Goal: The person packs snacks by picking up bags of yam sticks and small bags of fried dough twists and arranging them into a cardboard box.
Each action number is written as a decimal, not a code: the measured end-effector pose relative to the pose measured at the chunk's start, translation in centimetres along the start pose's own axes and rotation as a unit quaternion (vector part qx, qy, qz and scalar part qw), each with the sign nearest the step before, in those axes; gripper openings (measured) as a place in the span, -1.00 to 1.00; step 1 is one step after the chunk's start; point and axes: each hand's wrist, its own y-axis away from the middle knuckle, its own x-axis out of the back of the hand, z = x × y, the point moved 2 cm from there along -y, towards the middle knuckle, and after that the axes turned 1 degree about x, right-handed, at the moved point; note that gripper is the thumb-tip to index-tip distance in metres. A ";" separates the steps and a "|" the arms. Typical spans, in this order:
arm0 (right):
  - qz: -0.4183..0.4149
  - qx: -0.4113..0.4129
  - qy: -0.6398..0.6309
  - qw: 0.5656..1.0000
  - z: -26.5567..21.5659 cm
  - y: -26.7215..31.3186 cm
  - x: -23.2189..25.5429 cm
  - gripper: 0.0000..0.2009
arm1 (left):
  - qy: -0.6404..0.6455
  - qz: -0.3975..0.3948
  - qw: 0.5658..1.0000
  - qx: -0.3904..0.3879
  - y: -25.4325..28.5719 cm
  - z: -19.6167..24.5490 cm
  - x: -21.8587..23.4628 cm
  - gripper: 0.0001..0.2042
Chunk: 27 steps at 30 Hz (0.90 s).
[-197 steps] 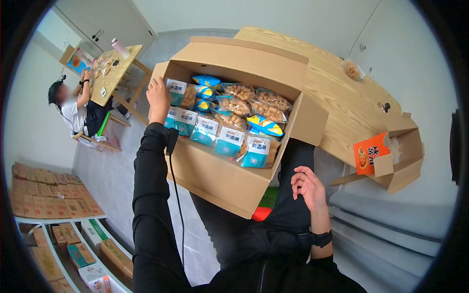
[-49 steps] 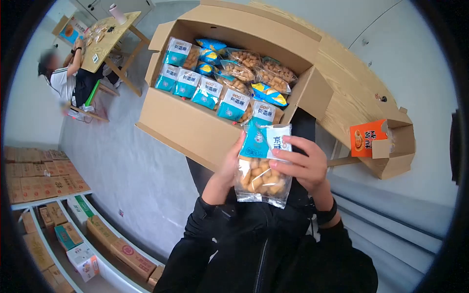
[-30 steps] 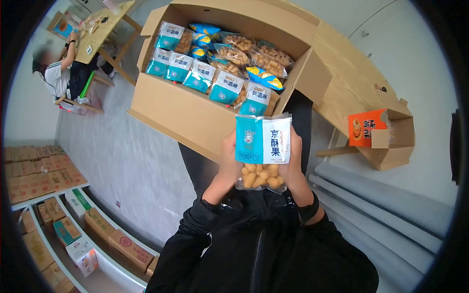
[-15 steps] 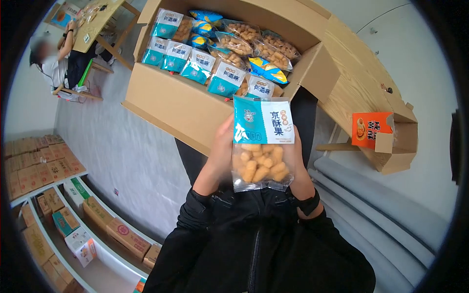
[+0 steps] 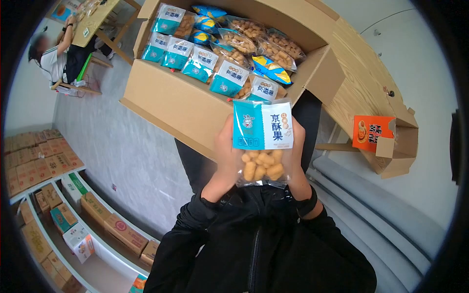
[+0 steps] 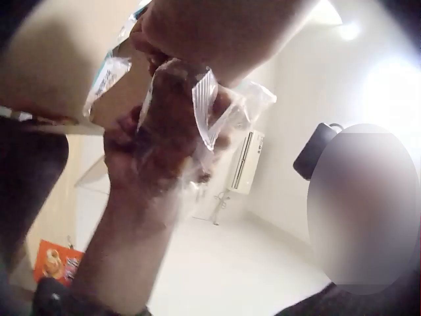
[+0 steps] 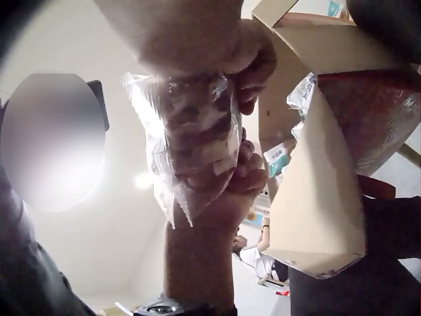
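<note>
Both hands hold a clear snack bag (image 5: 264, 124) upright before the chest, its teal and white label facing up at the head camera. Golden puffed pieces fill its lower half. My left hand (image 5: 225, 155) grips the left side and my right hand (image 5: 298, 141) the right; their fingers curl behind the bag, hidden in the head view. In the right wrist view, fingers show round the far side of the bag (image 7: 197, 131). Just beyond is an open cardboard box (image 5: 171, 105), filled with similar bags (image 5: 229, 78) and several blue and yellow packets (image 5: 271, 69).
A wooden table (image 5: 359, 73) stands at the right, with an orange-fronted open carton (image 5: 373, 133) near its end. At lower left, a shelf (image 5: 110, 261) bears several cartons. Another person (image 5: 53, 63) sits at a table, upper left. Grey rolls (image 5: 371, 205) lie at right.
Earlier, the left hand was at the box's left edge and the right hand was free; a snack bag lay on the right table. That spot is now bare, and both hands hold a bag.
</note>
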 end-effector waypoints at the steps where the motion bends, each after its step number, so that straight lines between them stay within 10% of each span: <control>1: 0.001 0.000 0.001 1.000 0.2 0.0 0.1 -0.80 | 0.051 0.004 0.999 -0.002 0.2 0.0 -0.2 -0.81; 5: -0.004 -0.056 -0.105 0.993 -0.8 0.4 -0.4 -0.84 | 0.242 -0.006 0.969 0.056 1.0 -0.3 -0.4 -0.78; 13: -0.034 0.001 0.075 0.997 -1.1 0.6 -0.4 -0.81 | 0.229 -0.021 0.969 0.085 1.2 -2.6 -0.4 -0.78; 17: -0.035 -0.082 -0.192 0.977 -0.4 1.5 -0.5 -0.77 | 0.125 -0.086 0.988 0.024 1.1 -1.4 0.8 -0.77; 27: -0.097 -0.006 -0.121 0.988 -0.7 1.6 -0.1 -0.74 | 0.079 -0.127 0.989 0.001 1.1 1.8 2.2 -0.77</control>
